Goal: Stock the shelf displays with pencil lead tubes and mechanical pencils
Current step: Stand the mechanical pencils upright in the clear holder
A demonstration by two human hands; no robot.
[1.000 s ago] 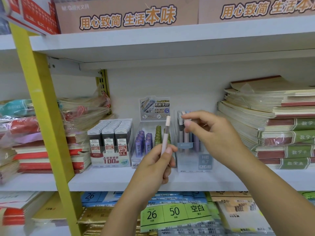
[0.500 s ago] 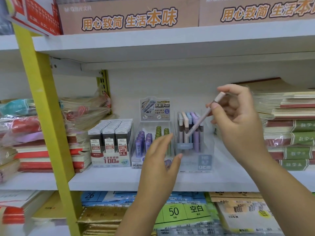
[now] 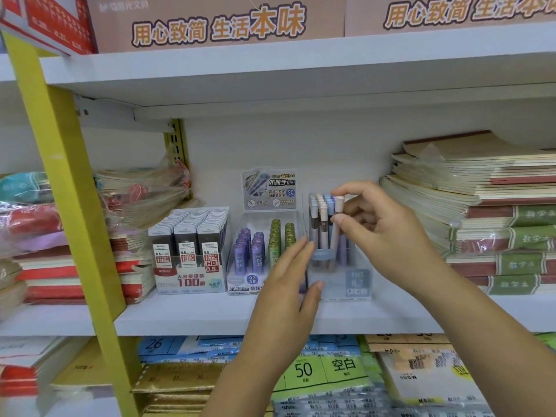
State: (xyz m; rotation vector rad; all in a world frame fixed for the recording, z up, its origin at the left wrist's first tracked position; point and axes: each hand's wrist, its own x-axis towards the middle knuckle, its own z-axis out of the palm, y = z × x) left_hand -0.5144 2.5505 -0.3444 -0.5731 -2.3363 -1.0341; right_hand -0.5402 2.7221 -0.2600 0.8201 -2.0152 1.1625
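Right grip [image 3: 388,239] pinches a pale pink mechanical pencil [image 3: 334,239] near its cap, upright, lower end inside the clear pencil display box [image 3: 358,284] among other pencils. Left grip [image 3: 285,290], fingers straight, rests against that box's left wall. The box stands on the white shelf [image 3: 210,314].

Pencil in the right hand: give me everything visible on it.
A slim mechanical pencil, plastic by the look, with a pale pinkish cap and a whitish barrel. It stands nearly upright, top leaning slightly right, its lower part already down inside the clear display box among the other pastel pencils. The right hand pinches it near the top, forefinger at the cap, thumb just below. Its tip is hard to make out through the box.
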